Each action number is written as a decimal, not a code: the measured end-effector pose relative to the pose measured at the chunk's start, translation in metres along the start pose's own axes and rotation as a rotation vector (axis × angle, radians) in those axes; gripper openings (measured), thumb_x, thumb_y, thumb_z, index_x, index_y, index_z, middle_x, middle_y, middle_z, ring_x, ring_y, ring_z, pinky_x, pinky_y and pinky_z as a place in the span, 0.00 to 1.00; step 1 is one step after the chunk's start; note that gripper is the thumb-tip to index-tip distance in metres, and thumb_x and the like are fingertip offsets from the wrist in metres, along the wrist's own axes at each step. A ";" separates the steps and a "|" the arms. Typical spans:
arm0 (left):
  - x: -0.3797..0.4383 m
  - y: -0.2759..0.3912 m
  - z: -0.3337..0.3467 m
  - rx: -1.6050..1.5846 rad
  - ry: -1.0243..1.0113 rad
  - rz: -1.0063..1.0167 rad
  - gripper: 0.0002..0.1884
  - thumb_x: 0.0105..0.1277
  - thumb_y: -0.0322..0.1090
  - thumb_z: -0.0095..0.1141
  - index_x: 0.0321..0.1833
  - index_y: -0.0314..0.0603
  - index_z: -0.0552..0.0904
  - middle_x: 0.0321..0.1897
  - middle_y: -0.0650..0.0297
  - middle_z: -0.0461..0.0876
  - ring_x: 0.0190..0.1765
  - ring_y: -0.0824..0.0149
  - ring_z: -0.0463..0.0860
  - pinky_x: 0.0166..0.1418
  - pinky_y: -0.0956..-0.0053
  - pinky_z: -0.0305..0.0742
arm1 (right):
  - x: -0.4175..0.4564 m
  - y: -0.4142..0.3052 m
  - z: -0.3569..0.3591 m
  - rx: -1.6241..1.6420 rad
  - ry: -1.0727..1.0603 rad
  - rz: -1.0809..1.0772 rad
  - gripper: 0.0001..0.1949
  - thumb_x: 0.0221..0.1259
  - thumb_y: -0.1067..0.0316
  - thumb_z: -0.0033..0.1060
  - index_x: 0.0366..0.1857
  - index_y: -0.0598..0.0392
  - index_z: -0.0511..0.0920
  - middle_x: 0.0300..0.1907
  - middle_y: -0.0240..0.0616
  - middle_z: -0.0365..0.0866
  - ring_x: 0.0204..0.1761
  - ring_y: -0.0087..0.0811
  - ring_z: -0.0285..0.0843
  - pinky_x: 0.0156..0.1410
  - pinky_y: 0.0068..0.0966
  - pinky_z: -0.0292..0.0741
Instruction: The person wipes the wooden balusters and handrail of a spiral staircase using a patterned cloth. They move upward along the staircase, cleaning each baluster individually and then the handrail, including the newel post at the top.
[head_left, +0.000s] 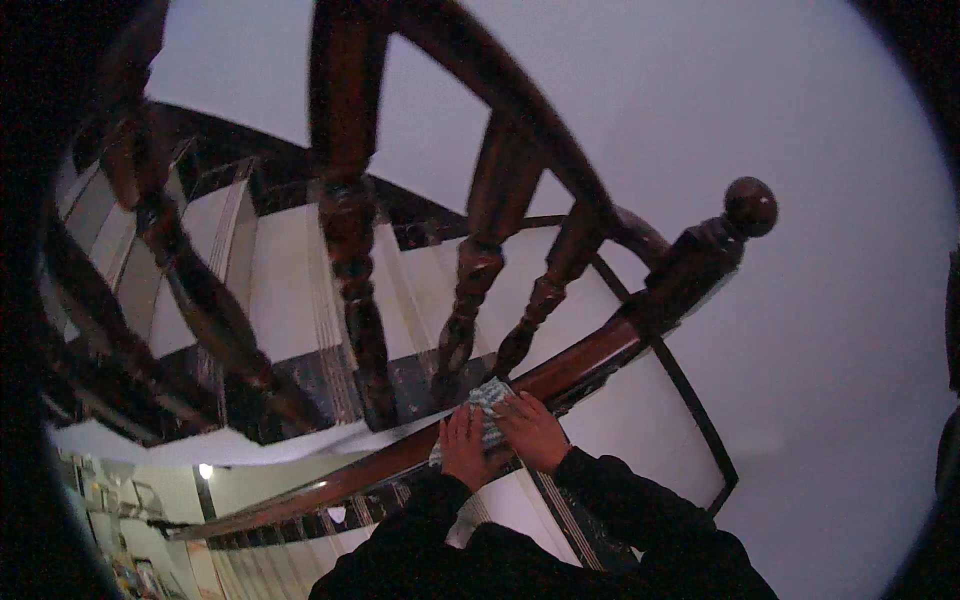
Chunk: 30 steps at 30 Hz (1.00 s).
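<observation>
Both of my hands press a pale grey-blue textured cloth (489, 396) onto the dark, glossy wooden handrail (581, 358) of a staircase. My left hand (466, 448) lies over the cloth's left side, fingers pointing up the picture. On its right side rests my right hand (534, 429), with the fingers bent over the cloth. Part of the cloth is hidden under both hands. From them the rail slopes down to the lower left and up to a newel post (694, 270) with a round ball finial (751, 207).
Turned wooden balusters (358, 247) stand beyond the rail under an upper handrail (517, 79). Behind them, pale stair treads (281, 262) climb along a white wall (810, 337). Another flight of steps (285, 559) lies below, and a lit lamp (205, 471) shows at lower left.
</observation>
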<state>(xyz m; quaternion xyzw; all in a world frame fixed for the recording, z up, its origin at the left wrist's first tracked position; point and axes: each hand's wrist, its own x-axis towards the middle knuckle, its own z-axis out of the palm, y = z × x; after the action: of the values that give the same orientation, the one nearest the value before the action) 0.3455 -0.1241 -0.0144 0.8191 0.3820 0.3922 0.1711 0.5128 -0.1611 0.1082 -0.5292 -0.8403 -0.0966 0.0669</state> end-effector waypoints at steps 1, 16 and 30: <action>0.012 0.012 -0.004 -0.032 -0.080 0.018 0.50 0.64 0.65 0.65 0.79 0.37 0.63 0.81 0.43 0.57 0.83 0.40 0.54 0.82 0.33 0.44 | -0.007 0.009 -0.009 -0.004 0.011 0.040 0.15 0.62 0.67 0.60 0.52 0.53 0.85 0.67 0.40 0.80 0.75 0.45 0.68 0.84 0.48 0.58; 0.150 0.184 0.054 -0.211 -0.150 0.388 0.40 0.64 0.39 0.70 0.77 0.35 0.67 0.74 0.41 0.65 0.75 0.38 0.65 0.80 0.41 0.56 | -0.123 0.104 -0.086 -0.023 0.339 0.655 0.17 0.59 0.73 0.64 0.53 0.54 0.84 0.64 0.39 0.82 0.68 0.44 0.74 0.72 0.42 0.69; 0.146 0.223 0.036 -0.528 -0.321 0.438 0.27 0.66 0.24 0.58 0.71 0.41 0.77 0.66 0.46 0.76 0.65 0.42 0.80 0.66 0.53 0.78 | -0.151 0.099 -0.064 2.013 0.955 0.967 0.21 0.80 0.66 0.55 0.71 0.58 0.71 0.62 0.38 0.81 0.61 0.31 0.81 0.66 0.34 0.80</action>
<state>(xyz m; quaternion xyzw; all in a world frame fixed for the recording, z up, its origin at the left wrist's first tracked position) 0.5418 -0.1570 0.1670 0.8601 0.0521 0.3712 0.3461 0.6675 -0.2669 0.1475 -0.4104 -0.1460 0.4490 0.7802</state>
